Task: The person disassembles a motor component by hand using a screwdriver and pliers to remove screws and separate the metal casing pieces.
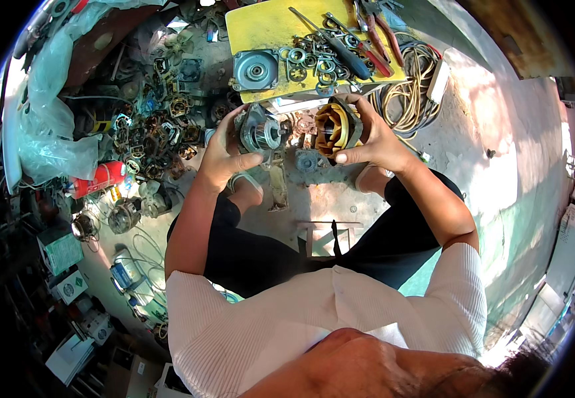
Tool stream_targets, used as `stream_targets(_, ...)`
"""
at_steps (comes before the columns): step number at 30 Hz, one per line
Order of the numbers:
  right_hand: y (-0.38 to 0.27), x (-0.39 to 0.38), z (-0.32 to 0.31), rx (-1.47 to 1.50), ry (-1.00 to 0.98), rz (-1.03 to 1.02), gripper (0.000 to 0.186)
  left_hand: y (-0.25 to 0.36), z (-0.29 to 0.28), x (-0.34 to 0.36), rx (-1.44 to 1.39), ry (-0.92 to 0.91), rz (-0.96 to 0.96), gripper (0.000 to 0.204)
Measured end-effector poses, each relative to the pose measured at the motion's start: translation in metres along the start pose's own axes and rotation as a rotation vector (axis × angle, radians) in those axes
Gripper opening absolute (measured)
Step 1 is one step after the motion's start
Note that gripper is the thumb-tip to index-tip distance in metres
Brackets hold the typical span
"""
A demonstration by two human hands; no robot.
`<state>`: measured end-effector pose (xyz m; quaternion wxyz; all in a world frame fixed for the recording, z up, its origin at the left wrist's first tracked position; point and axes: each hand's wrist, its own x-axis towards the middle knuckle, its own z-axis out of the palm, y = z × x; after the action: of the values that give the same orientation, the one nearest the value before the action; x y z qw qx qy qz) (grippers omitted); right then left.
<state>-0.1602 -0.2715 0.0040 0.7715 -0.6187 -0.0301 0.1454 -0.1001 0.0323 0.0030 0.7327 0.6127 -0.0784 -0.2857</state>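
Note:
My left hand [221, 156] is closed around a grey metal motor end cover with a rotor [265, 134] in it, the thumb across its near side. The rotor's end points inward, toward the other hand. Closed on a stator [335, 130] with yellow insulation and a dark core, my right hand [385, 147] holds it by its outer side. The two motor parts are apart, level with each other, just in front of the near edge of a yellow work board [255, 26].
On the board lie a square grey motor cover [256, 70], several bearings and rings [298, 56], a screwdriver [348, 60] and red-handled pliers [385, 36]. Coiled cable [403, 99] lies to the right. Piled motor parts [158, 129] and a red container [101, 179] are at left.

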Motion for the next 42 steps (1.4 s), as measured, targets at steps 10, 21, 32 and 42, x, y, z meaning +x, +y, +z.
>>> stream_targets(10, 0.024, 0.007, -0.021, 0.843, -0.393, 0.273, 0.097, 0.011, -0.016, 0.001, -0.173, -0.087, -0.007, 0.107)
stream_targets(21, 0.024, 0.035, 0.033, 0.916, -0.506, 0.292, 0.103, 0.026, -0.105, -0.016, -0.413, 0.143, 0.277, 0.075)
stream_targets(32, 0.202, 0.087, 0.105, 0.433, 0.074, 0.967, 0.058, 0.082, -0.194, -0.063, -0.862, 0.650, 0.860, 0.078)
stream_targets(42, 0.255, 0.263, 0.244, 0.324, -0.105, 0.881, 0.074, 0.096, -0.209, -0.083, -0.932, 0.404, 0.998, 0.091)
